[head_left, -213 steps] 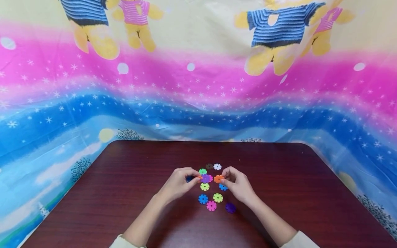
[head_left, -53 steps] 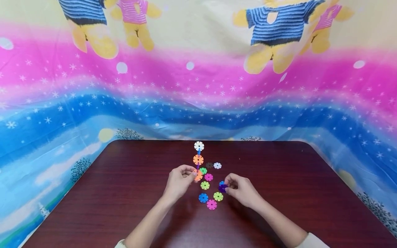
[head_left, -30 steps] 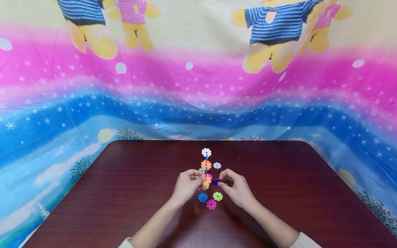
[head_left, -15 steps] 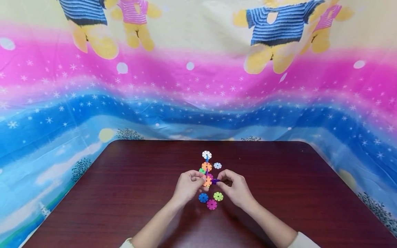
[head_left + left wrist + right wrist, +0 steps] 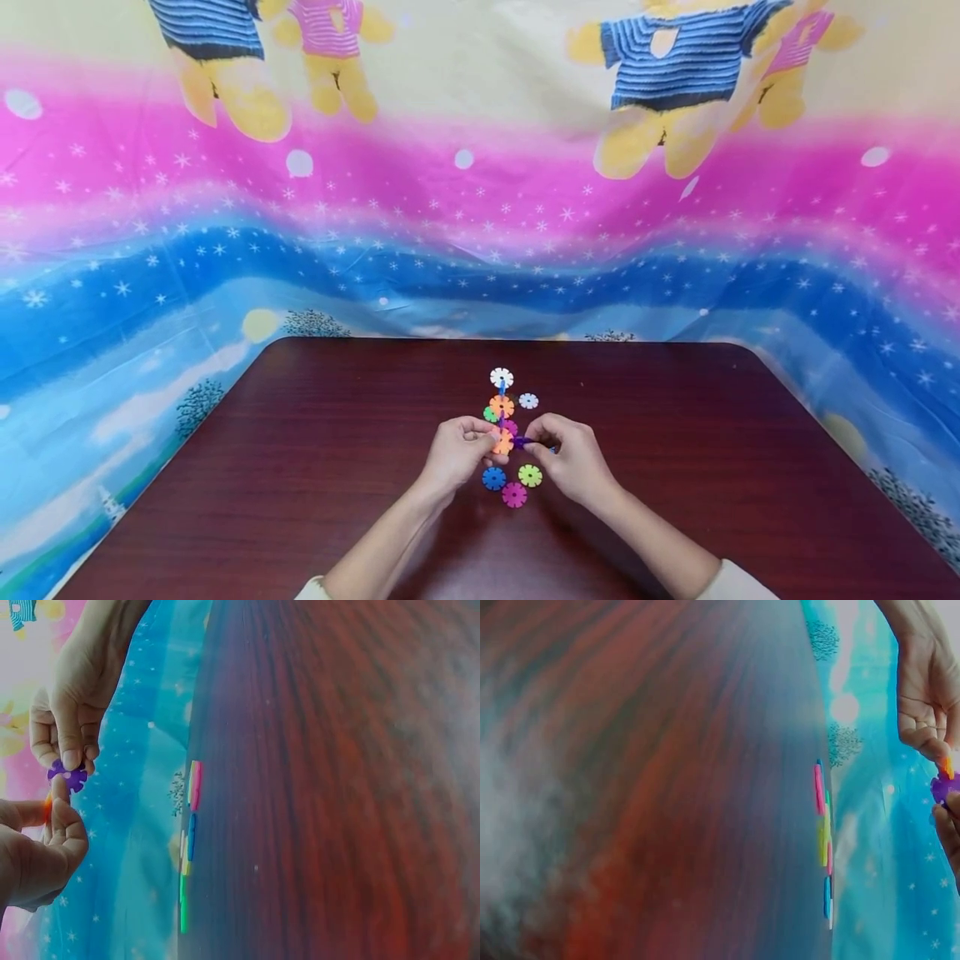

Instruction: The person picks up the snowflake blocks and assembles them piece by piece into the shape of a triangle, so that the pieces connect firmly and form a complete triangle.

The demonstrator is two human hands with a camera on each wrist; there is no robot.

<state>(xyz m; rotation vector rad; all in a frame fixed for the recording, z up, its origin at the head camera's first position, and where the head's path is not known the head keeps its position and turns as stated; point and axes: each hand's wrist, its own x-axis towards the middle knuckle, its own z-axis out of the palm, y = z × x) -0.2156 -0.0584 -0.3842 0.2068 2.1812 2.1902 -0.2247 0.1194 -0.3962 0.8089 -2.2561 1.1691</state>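
In the head view, my left hand [image 5: 457, 454] pinches an orange notched plastic disc [image 5: 504, 442], the near end of a chain of interlocking discs. Beyond it the chain runs through a purple disc seen edge-on, a second orange disc [image 5: 502, 407], a blue disc [image 5: 502, 388] edge-on, and a white disc [image 5: 502, 378] at the far end. With thumb and fingers, my right hand [image 5: 573, 454] pinches another purple disc [image 5: 521, 442] against the right edge of the held orange one. The left wrist view shows this purple disc [image 5: 71, 778] between both hands' fingertips, raised above the table.
Loose discs lie on the dark wooden table [image 5: 337, 467]: blue [image 5: 493, 478], yellow-green [image 5: 530, 476] and pink [image 5: 514, 495] in front, pale white [image 5: 528, 401] and green [image 5: 490, 413] behind. Another pink disc [image 5: 511, 427] is partly hidden by the chain. A printed curtain [image 5: 465, 217] hangs behind.
Earlier my right hand held an orange disc, since joined to the chain. It then took the purple disc from the table and brought it left to the orange disc, while my left hand moved right.
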